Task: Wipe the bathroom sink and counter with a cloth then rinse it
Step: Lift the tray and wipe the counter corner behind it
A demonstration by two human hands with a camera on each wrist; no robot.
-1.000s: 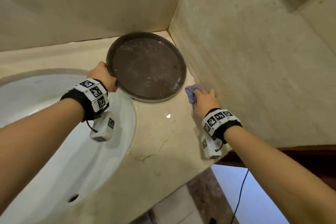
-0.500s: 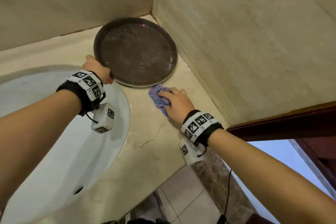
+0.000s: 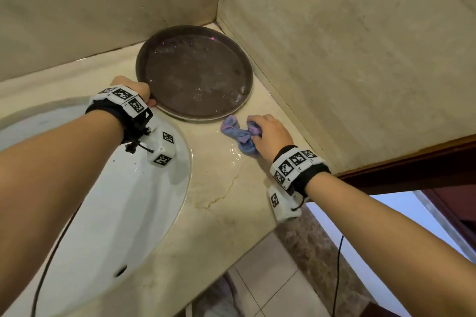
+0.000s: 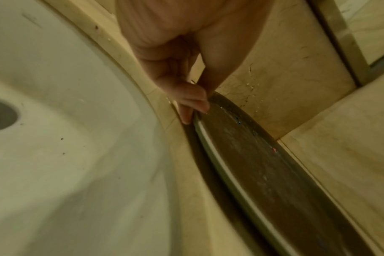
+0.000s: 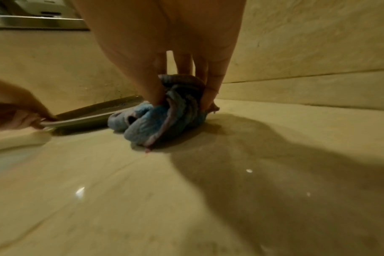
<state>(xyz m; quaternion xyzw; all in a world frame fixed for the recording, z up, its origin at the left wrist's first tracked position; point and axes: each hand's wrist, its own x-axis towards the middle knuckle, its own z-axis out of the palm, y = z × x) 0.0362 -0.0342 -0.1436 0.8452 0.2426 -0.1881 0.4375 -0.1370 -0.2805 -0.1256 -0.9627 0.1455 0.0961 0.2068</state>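
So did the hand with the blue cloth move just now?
Yes. The right hand slid the cloth away from the side wall and along the counter, toward the tray's front rim.

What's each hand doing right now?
Left hand: pinching the rim of the round brown tray.
Right hand: gripping the bunched blue cloth on the counter.

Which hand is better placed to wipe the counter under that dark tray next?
Probably the right hand: it grips the cloth on the counter beside the tray. The left hand pinches the tray's rim, ready to lift.
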